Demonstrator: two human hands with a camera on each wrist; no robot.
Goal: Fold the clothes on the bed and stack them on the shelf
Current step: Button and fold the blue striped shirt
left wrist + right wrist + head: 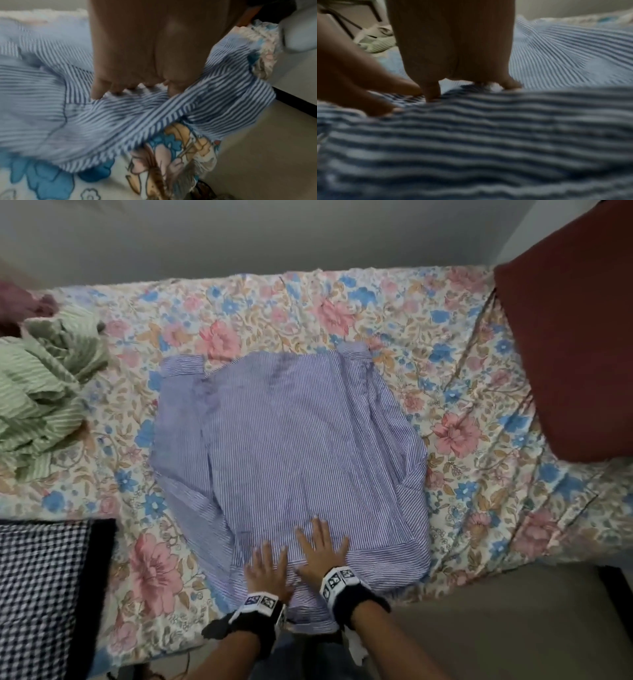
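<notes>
Clutter rings the blue-and-white striped cotton shirt (287, 446), spread flat mid-way along the floral-print quilted bedcover (445, 344): a crumpled green striped garment (44, 392) to its left, a black-and-white checked cloth (37, 594) at the near left edge, a dark red pillow (575, 337) at right. The left hand (267, 571) and right hand (322, 553) lie side by side, palms down, fingers straight and spread, pressing the shirt's near edge and gripping nothing.
</notes>
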